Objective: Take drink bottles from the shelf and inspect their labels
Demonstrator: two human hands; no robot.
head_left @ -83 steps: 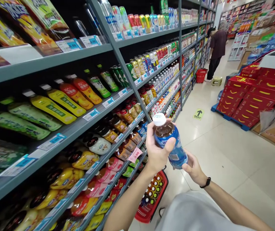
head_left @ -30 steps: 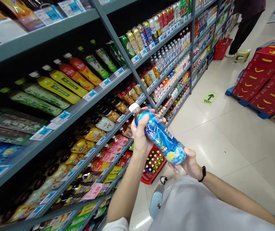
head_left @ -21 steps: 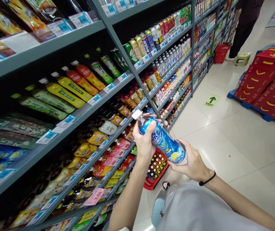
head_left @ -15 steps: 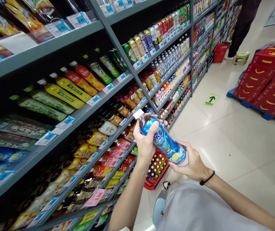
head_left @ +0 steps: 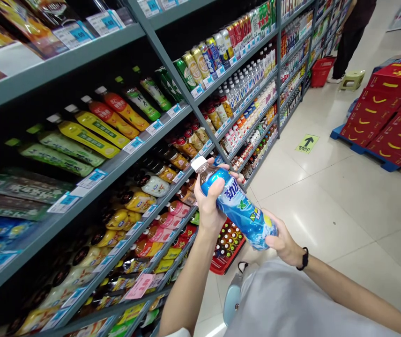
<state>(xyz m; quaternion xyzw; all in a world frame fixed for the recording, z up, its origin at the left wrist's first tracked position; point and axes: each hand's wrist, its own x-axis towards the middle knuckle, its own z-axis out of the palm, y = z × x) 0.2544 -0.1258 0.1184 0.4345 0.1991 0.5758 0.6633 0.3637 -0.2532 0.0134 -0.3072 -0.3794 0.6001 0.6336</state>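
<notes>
Between my hands is a blue-labelled drink bottle with a white cap and dark liquid at its neck. It lies tilted, cap toward the shelves at upper left, base toward me. My left hand is closed round its upper part, thumb across the label just below the shoulder. My right hand grips the base end, thumb on the near side and fingers behind, partly hidden. Below the bottle a red basket full of capped bottles stands on the floor.
Drink shelves run along the left, with bottles, cans and price tags. Red cartons are stacked on a blue pallet at right. Farther down the aisle are a person, a red basket and a low stool.
The bottle has been turned about its length, so more of the label's large lettering faces me. My right hand has shifted slightly at the base; my left hand keeps its hold.
</notes>
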